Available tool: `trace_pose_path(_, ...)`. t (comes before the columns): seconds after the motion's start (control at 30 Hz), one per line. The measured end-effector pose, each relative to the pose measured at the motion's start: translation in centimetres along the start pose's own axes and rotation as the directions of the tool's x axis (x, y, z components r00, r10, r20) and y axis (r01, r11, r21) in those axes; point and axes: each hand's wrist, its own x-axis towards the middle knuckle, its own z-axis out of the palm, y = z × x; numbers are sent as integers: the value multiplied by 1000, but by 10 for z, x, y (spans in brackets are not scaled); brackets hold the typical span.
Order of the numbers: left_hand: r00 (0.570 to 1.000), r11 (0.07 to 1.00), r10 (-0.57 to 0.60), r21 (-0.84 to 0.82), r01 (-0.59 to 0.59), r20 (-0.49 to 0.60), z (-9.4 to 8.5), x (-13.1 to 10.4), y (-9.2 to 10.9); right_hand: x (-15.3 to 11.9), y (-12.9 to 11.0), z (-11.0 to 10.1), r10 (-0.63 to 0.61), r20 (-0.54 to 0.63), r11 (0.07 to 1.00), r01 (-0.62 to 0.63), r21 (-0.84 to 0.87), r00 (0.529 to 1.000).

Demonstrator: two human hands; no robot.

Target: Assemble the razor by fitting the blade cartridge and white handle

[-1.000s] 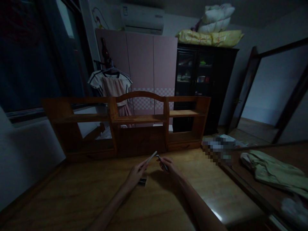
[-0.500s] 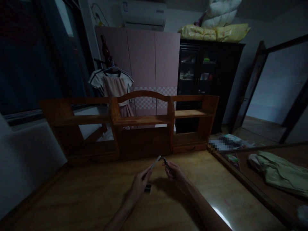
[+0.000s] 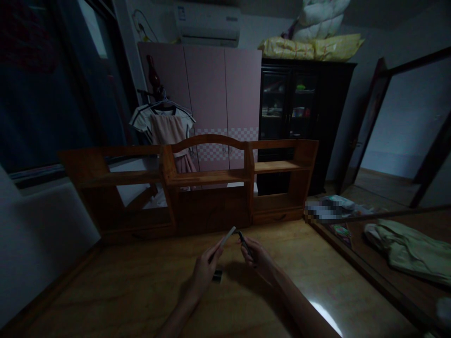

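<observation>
My left hand (image 3: 205, 268) is closed on a thin, flat, pale thing (image 3: 229, 236), seen nearly edge-on and slanting up to the right; its exact kind does not show. In my right hand (image 3: 259, 257) is a slim dark tool (image 3: 244, 241) with a bent end. That bent end points left, at or very near the top of the pale thing; whether they touch I cannot tell. Both hands are above the wooden bed board (image 3: 155, 281). A small dark rectangular object (image 3: 217, 275) lies on the board just right of my left hand.
A wooden shelf headboard (image 3: 207, 177) stands beyond my hands. Behind it are a pink wardrobe (image 3: 207, 89), a dark glass-door cabinet (image 3: 326, 108) and hanging clothes (image 3: 165, 122). At right, a raised edge (image 3: 362, 267) borders the board, with a pale green garment (image 3: 412, 253) past it.
The view has shifted very slightly. My right hand and the dark tool have turned a little; my left hand keeps its hold almost unmoved.
</observation>
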Motion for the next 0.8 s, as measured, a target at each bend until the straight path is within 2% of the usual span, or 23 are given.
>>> trace_pose_path(0.2,997,995,71,74,-68,-38,3,-1,-4,0,2,0,4,9,1000,-4,31,1000)
trace_pose_path(0.37,983,993,81,97,-65,-164,0,3,-5,2,2,-1,22,11,998,-23,52,1000)
trace_pose_path(0.47,989,994,94,71,-86,-115,0,4,-7,4,3,-2,12,13,999,-13,31,1000)
trace_pose_path(0.53,996,997,51,57,-47,-73,2,5,-12,5,5,-3,-1,20,1000,1,22,1000)
trace_pose_path(0.6,996,998,-9,66,14,-83,2,6,-18,6,5,-4,-12,26,1000,11,20,1000)
trace_pose_path(0.67,990,990,-52,124,69,-133,-1,8,-22,8,5,-6,-17,25,1000,16,14,1000)
trace_pose_path(0.73,981,958,-80,258,125,-176,-10,10,-23,11,4,-9,-20,12,1000,20,0,1000)
trace_pose_path(0.8,978,867,-126,462,190,-166,-23,10,-21,13,5,-12,-17,-1,1000,16,-18,1000)
